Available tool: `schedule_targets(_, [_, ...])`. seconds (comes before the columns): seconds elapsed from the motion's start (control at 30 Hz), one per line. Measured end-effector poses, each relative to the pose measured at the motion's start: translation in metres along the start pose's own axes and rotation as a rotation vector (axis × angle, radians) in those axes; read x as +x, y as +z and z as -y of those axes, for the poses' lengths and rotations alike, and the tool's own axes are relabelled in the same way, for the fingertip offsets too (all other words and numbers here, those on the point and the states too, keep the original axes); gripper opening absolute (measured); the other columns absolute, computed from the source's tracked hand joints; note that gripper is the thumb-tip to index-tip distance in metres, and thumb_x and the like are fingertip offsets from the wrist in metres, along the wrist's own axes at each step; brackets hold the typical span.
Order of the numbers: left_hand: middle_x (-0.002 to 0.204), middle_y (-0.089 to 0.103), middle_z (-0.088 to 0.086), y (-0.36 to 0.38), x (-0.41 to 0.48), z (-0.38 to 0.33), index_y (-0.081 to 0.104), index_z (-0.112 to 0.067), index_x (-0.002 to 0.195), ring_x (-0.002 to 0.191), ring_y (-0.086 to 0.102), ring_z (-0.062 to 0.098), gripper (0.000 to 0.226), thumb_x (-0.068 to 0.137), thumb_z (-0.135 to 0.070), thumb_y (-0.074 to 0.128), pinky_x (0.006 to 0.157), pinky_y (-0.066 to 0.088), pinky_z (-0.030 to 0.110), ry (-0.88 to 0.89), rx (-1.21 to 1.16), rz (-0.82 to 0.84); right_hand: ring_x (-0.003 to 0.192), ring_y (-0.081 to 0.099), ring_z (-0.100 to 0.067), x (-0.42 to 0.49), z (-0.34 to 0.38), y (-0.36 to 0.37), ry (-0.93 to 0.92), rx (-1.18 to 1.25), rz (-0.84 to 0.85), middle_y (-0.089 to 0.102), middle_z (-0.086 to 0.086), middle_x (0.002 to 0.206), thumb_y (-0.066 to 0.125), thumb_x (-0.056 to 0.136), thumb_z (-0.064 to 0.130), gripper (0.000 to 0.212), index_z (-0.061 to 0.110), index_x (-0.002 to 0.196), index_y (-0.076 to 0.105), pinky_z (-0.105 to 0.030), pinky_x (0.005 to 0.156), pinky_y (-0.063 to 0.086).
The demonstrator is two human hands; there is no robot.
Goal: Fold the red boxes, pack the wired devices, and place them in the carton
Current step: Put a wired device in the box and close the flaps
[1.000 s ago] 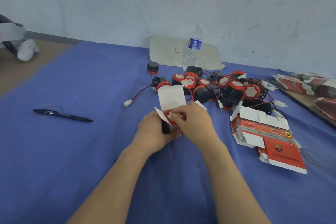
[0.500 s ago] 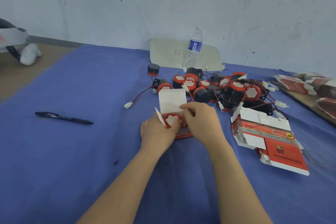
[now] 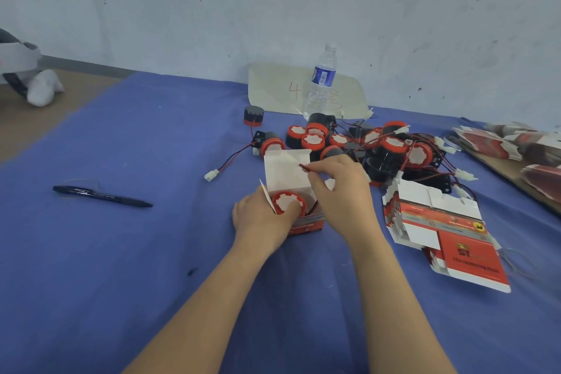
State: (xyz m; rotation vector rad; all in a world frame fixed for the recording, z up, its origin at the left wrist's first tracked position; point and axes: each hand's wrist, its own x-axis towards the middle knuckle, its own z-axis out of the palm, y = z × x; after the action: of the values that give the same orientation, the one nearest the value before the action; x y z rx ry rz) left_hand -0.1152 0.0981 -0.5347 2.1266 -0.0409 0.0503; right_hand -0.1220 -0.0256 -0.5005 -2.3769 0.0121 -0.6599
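An open red box (image 3: 306,222) stands on the blue cloth with its white lid flap (image 3: 287,173) raised. A red-and-white round wired device (image 3: 288,202) sits in its mouth. My left hand (image 3: 261,218) grips the box from the left, thumb on the device. My right hand (image 3: 340,188) pinches the device's red-and-black wire (image 3: 305,167) above the box. A pile of wired devices (image 3: 364,146) lies just behind. Flat red boxes (image 3: 440,228) are stacked at the right.
A black pen (image 3: 101,196) lies at the left. A water bottle (image 3: 321,79) stands on a beige card (image 3: 273,88) by the wall. A loose device (image 3: 253,115) and a white connector (image 3: 212,174) lie behind the box. More flat boxes (image 3: 516,146) rest on cardboard, far right.
The device has gone deeper into the box. My right hand has lifted off it and now pinches the wire above the box, in front of the lid flap.
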Motion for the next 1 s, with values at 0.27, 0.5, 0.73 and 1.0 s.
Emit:
schedule_targets(0.27, [0.116,0.065,0.005,-0.001,0.002,0.003,0.059,-0.019,0.119,0.109,0.058,0.024,0.04,0.088,-0.045,0.058,0.096,0.047,0.043,0.021,0.012,-0.014,0.061,0.057,-0.011,-0.003,0.007,-0.011,0.119,0.141,0.104,0.066,0.0,0.069,0.053,0.089,0.017,0.018,0.018,0.084,0.07,-0.024,0.055,0.049])
schedule_targets(0.5, [0.114,0.065,0.003,0.0,0.002,0.002,0.06,-0.02,0.114,0.109,0.058,0.024,0.034,0.088,-0.043,0.058,0.097,0.047,0.044,0.025,0.002,-0.023,0.068,0.057,0.0,-0.002,0.005,-0.013,0.151,0.072,0.154,0.066,0.012,0.079,0.058,0.09,0.017,0.012,0.02,0.088,0.07,-0.008,0.053,0.041])
schedule_targets(0.73, [0.108,0.067,0.005,0.0,0.002,0.0,0.06,-0.021,0.104,0.102,0.06,0.025,0.025,0.088,-0.04,0.058,0.092,0.05,0.044,0.022,0.006,-0.032,0.089,0.056,-0.012,-0.002,0.007,-0.023,0.123,-0.185,0.165,0.067,0.001,0.11,0.049,0.092,0.006,0.037,0.019,0.126,0.059,-0.023,0.076,0.045])
schedule_targets(1.0, [0.109,0.066,0.002,0.002,0.005,0.001,0.06,-0.023,0.107,0.105,0.058,0.023,0.029,0.086,-0.043,0.056,0.093,0.049,0.043,0.01,0.036,-0.016,0.1,0.059,-0.024,0.0,0.015,-0.023,0.197,-0.345,0.092,0.068,-0.005,0.109,0.05,0.087,-0.002,0.038,0.019,0.115,0.066,-0.033,0.079,0.049])
